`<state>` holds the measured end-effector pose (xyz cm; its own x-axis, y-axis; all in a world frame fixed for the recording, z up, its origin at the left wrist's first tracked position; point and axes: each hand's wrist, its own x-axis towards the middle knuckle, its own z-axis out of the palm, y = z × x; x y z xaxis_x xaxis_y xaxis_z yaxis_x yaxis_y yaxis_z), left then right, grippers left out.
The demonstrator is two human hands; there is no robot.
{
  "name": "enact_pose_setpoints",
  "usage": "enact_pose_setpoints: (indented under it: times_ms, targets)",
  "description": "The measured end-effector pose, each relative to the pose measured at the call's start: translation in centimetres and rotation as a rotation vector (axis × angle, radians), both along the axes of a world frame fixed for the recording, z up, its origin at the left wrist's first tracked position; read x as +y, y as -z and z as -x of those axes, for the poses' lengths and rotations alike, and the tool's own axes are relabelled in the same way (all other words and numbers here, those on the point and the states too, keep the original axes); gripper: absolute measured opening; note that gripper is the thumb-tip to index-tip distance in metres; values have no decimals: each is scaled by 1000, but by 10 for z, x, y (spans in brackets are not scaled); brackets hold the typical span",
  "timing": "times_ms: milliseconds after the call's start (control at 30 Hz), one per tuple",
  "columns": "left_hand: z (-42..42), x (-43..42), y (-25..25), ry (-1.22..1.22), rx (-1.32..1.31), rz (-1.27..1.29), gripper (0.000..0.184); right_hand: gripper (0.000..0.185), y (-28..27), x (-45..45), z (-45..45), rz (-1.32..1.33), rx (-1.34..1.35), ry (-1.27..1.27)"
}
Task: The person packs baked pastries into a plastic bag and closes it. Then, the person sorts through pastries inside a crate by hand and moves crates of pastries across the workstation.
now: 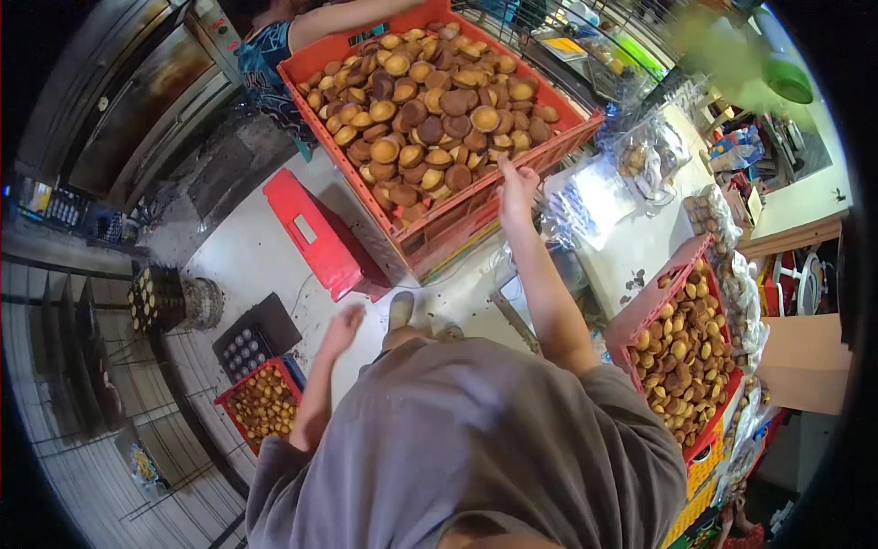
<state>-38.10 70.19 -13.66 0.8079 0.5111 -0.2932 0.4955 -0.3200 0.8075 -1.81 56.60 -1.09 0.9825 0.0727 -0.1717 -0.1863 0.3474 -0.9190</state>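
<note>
A large orange plastic crate (439, 203) heaped with small round brown and golden baked cakes (430, 110) stands in front of me. My right hand (519, 190) is at its near right rim, with fingers bent over the edge. My left hand (342, 329) hangs low on the left with its fingers loosely apart, holding nothing I can see. Just above that hand, an upended red crate (325, 240) with a slot in its side leans near the stack.
Another red crate of cakes (681, 357) is at my right, beside bagged cakes (741, 302). On the lower left are a smaller crate (261, 403) and a dark moulded tray (245, 352). A co-worker's arm (352, 16) reaches along the far crate edge. Ovens (137, 101) line the left.
</note>
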Motion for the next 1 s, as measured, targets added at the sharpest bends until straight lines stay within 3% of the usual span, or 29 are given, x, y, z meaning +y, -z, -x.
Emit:
enact_pose_setpoints:
  times_ms: [100, 167, 200, 233, 333, 400, 433, 533, 633, 833, 867, 1000]
  targets:
    - [-82, 44, -100, 18, -189, -212, 22, 21, 21, -3, -11, -102, 65, -107]
    - [-134, 79, -133, -12, -425, -71, 21, 14, 5, -5, -2, -249, 52, -155]
    - [-157, 100, -152, 95, -422, -189, 22, 15, 3, -5, -1, -267, 55, -147]
    - [-181, 113, -164, 65, -509, -122, 22, 14, 9, -3, -3, -258, 47, -101]
    - [-253, 159, -191, 198, -487, -247, 22, 18, 6, 6, 1, -200, 48, 18]
    - [-299, 197, -187, 295, -471, -325, 22, 37, 7, 12, 3, -230, 66, 112]
    - [-322, 217, -184, 373, -472, -501, 23, 36, 4, 16, 3, -236, 67, 135]
    - [-383, 262, -181, 448, -392, -536, 20, 32, 5, 26, -4, -198, 85, 284]
    - [-442, 295, -176, 392, -516, -612, 21, 26, 1, 26, -2, -132, 66, 271]
    - [-522, 330, -158, 433, -259, -778, 25, 23, -5, 24, 0, -95, 109, 278]
    - [-526, 332, -160, 488, -182, -895, 30, 23, -4, 24, 0, -78, 117, 276]
    - [-542, 332, -149, 317, -110, -893, 44, 26, -4, 23, 2, -85, 144, 271]
